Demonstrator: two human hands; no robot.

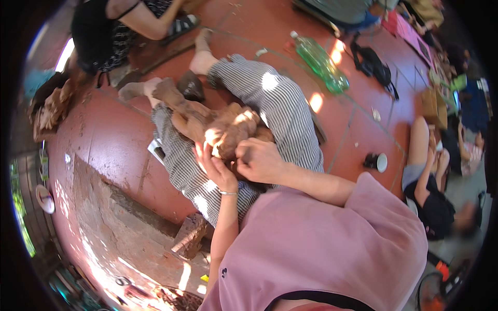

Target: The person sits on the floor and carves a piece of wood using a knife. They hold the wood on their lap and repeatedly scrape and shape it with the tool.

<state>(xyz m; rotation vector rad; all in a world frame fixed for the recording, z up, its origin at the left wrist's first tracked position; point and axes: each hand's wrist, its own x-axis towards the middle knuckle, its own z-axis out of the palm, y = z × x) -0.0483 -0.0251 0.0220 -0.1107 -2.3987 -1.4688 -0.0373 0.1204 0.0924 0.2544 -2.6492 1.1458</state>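
A brown carved piece of wood (233, 132) with rounded, knobby shapes lies between my legs, in striped trousers (280, 103). A long paler-brown limb of it reaches toward my feet. My left hand (220, 171), with a bracelet at its wrist, holds the near left side of the carving, fingers against the wood. My right hand (259, 160) is closed in a fist against its near right side. Whatever that fist may hold is hidden. A dark lump (191, 86) sits beside the carving's far end.
Around me is a red tiled floor (342, 135). A green plastic bottle (321, 63), a black bag (373, 65) and a cup (376, 162) are on the right. At left lie a wooden block (191, 236) and another carving (54, 106). Other people sit nearby.
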